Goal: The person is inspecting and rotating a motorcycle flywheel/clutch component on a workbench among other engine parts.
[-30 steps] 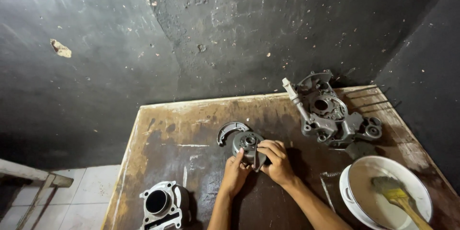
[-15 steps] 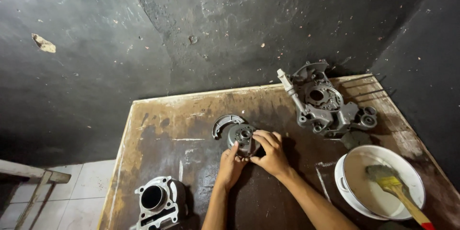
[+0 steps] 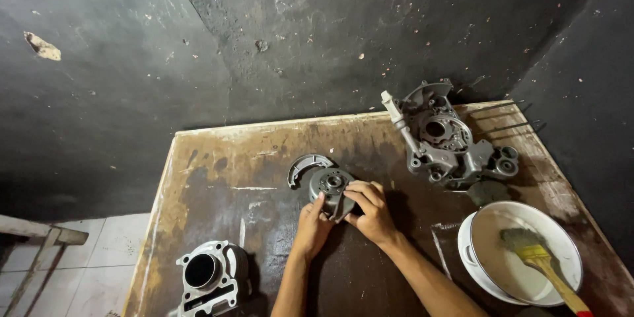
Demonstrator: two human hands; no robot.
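On a stained brown counter [image 3: 218, 178], the left hand [image 3: 312, 226] and right hand [image 3: 372, 210] have their fingers [image 3: 362, 191] clamped together on a round grey metal part [image 3: 330, 188], with a curved metal piece [image 3: 308, 166] just beyond them and a grey engine casing [image 3: 449, 142] farther off to the right.

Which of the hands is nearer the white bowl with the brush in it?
The right hand. It grips the round grey metal part mid-table, on the side facing the white bowl. The left hand holds the same part from the far side, farther from the bowl.
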